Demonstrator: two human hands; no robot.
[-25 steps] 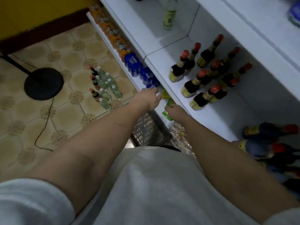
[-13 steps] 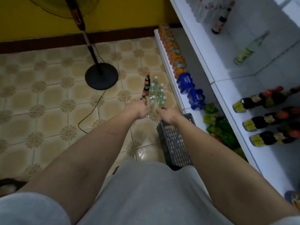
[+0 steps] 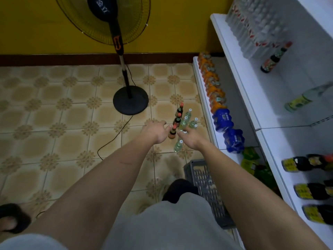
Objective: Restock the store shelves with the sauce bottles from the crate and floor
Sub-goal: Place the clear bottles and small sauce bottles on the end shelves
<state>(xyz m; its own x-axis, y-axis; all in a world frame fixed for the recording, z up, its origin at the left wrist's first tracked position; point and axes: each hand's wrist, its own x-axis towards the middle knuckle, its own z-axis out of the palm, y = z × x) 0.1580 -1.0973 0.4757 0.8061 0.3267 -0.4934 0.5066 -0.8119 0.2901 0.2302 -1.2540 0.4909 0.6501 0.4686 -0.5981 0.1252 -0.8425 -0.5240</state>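
A cluster of bottles stands on the tiled floor: three dark sauce bottles (image 3: 177, 120) with red caps in a row, and several clear bottles (image 3: 187, 115) with white caps beside them. My left hand (image 3: 155, 129) reaches out with fingers spread, just left of the nearest dark bottle (image 3: 172, 132), holding nothing. My right hand (image 3: 189, 137) is stretched over the clear bottles with its fingertips at their caps; one clear bottle (image 3: 178, 146) stands just under its wrist. A grey plastic crate (image 3: 203, 179) lies by my right forearm. Dark sauce bottles (image 3: 306, 192) line the white shelf (image 3: 266, 141) at right.
A black standing fan (image 3: 130, 101) with its round base and a trailing cord stands just beyond the bottles. The bottom shelf holds orange drink packs (image 3: 214, 87), blue packs (image 3: 223, 120) and green packets (image 3: 250, 156). My sandalled foot (image 3: 10, 219) is at the lower left.
My view has swung from the shelf to the floor. Both hands left the shelf edge and crate area and moved out to the bottle cluster on the tiles.
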